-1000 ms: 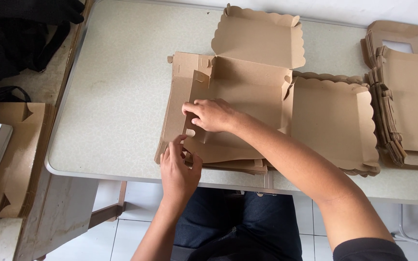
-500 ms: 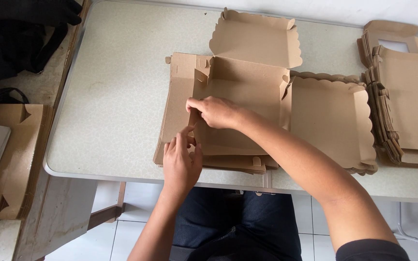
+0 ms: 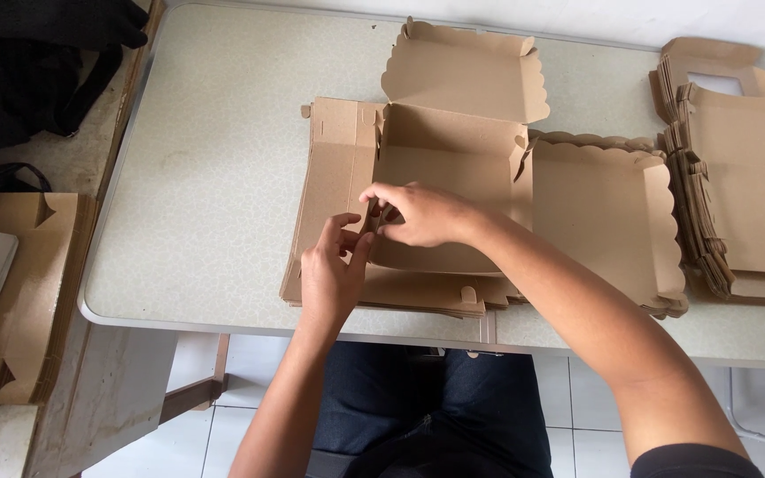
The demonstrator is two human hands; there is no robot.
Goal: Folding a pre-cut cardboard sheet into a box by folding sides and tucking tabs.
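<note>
A brown cardboard box blank (image 3: 453, 177), partly folded with its scalloped lid (image 3: 467, 75) standing open at the back, lies on a pile of flat blanks (image 3: 334, 177) on the table. My left hand (image 3: 331, 274) and my right hand (image 3: 422, 214) meet at the box's near-left corner. Both pinch the same corner flap (image 3: 374, 217) between fingers and thumb. The right forearm crosses the box's front wall and hides part of it.
A pale speckled table (image 3: 214, 168) carries another flat scalloped blank (image 3: 604, 221) at the right and a tall stack of blanks (image 3: 737, 186) at the far right. A side surface at the left holds brown cardboard (image 3: 28, 292) and a black bag (image 3: 19, 62).
Both hands have shifted slightly up and right along the box's left side, closing together on the corner flap. The box wall stands more upright than before.
</note>
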